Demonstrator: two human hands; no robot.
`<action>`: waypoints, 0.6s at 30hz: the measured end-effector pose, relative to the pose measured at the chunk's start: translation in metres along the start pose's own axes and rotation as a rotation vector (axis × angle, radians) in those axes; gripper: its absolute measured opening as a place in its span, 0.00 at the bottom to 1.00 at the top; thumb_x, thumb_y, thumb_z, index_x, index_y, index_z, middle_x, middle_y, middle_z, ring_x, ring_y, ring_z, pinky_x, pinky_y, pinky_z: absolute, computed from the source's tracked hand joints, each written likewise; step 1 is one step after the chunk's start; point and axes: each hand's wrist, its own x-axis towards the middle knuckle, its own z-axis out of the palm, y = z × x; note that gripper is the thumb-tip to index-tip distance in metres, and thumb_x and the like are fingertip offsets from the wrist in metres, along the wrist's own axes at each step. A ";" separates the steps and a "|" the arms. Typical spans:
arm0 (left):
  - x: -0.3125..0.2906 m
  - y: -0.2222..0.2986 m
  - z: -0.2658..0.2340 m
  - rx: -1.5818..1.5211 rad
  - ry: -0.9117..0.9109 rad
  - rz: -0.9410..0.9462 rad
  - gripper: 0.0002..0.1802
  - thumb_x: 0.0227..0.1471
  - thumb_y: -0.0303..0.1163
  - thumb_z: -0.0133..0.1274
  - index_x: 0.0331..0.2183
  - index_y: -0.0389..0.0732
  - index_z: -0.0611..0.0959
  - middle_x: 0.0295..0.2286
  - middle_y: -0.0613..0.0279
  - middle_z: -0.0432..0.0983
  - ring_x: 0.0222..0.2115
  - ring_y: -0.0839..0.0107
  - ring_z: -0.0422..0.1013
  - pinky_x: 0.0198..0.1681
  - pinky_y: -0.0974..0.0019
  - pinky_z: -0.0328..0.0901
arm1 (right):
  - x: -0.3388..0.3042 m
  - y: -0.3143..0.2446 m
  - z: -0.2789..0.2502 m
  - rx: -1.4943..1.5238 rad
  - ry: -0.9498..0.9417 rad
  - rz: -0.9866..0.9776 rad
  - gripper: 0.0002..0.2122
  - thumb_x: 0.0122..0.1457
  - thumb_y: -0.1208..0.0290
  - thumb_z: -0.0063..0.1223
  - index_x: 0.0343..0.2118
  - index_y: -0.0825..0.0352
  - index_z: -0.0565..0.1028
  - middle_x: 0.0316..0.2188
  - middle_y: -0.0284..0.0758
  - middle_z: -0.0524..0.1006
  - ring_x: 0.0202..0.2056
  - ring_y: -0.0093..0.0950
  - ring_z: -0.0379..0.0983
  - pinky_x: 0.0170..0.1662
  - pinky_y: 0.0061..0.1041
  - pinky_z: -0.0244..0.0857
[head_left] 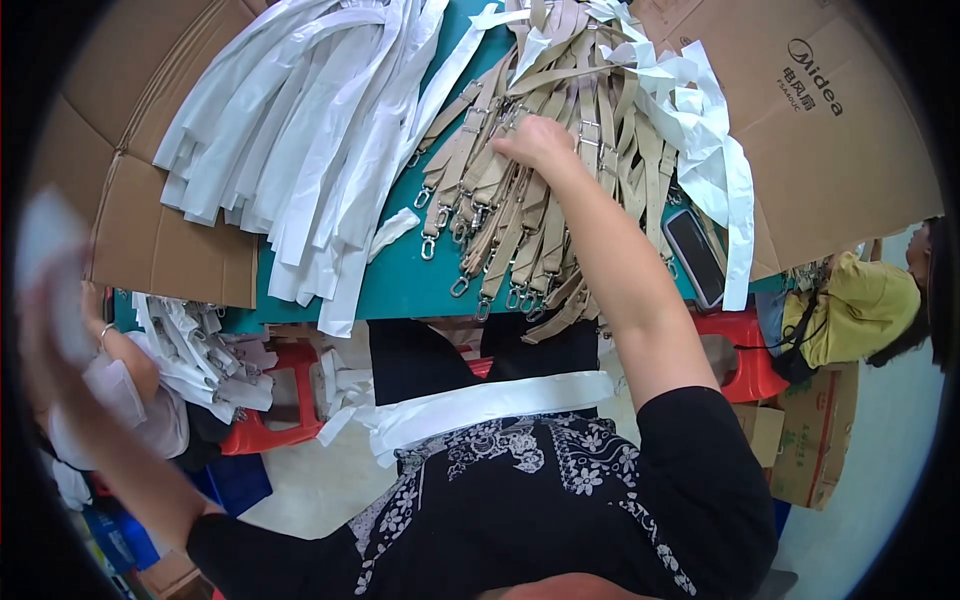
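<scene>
A thick heap of beige webbing straps (pixel 540 215) with metal swivel clips and sliders lies on the green table. My right hand (pixel 540 142) is over the heap, its fingers curled onto a beige strap; the fingertips are partly hidden. Far to the left my left hand (pixel 40 310) is raised and smeared by motion. It holds a white strip-like thing (pixel 57 265), too blurred to make out closely. Long white paper or plastic strips (pixel 300 130) are fanned out on the table left of the straps. Another white strip (pixel 490 405) lies across my lap.
Crumpled white wrapping (pixel 700 130) and a dark-screened phone (pixel 694 255) lie right of the straps. Cardboard sheets (pixel 830 150) flank the green table (pixel 400 285). Red stools (pixel 275 405) stand below. One person sits at left near wrapped straps (pixel 190 350), another in yellow (pixel 865 310) at right.
</scene>
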 end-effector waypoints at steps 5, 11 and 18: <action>-0.021 0.035 0.262 -0.497 -0.620 -0.633 0.12 0.38 0.29 0.60 0.29 0.36 0.79 0.22 0.65 0.75 0.23 0.80 0.70 0.27 0.74 0.65 | 0.001 0.027 -0.014 0.520 -0.214 0.225 0.20 0.44 0.52 0.49 0.28 0.69 0.75 0.29 0.39 0.75 0.32 0.31 0.73 0.35 0.29 0.66; -0.075 0.026 0.341 -1.080 -0.671 -0.802 0.12 0.49 0.33 0.52 0.32 0.33 0.79 0.28 0.65 0.74 0.27 0.80 0.68 0.30 0.74 0.63 | -0.077 0.047 -0.011 1.803 -0.475 0.336 0.12 0.58 0.62 0.42 0.35 0.66 0.69 0.23 0.28 0.72 0.21 0.18 0.66 0.23 0.16 0.63; -0.087 0.027 0.366 -0.692 -0.513 -0.442 0.05 0.41 0.27 0.58 0.24 0.35 0.82 0.21 0.63 0.73 0.22 0.79 0.67 0.26 0.75 0.60 | -0.144 0.068 0.001 1.992 -0.696 0.024 0.12 0.61 0.64 0.38 0.41 0.66 0.66 0.33 0.34 0.72 0.29 0.20 0.71 0.25 0.12 0.65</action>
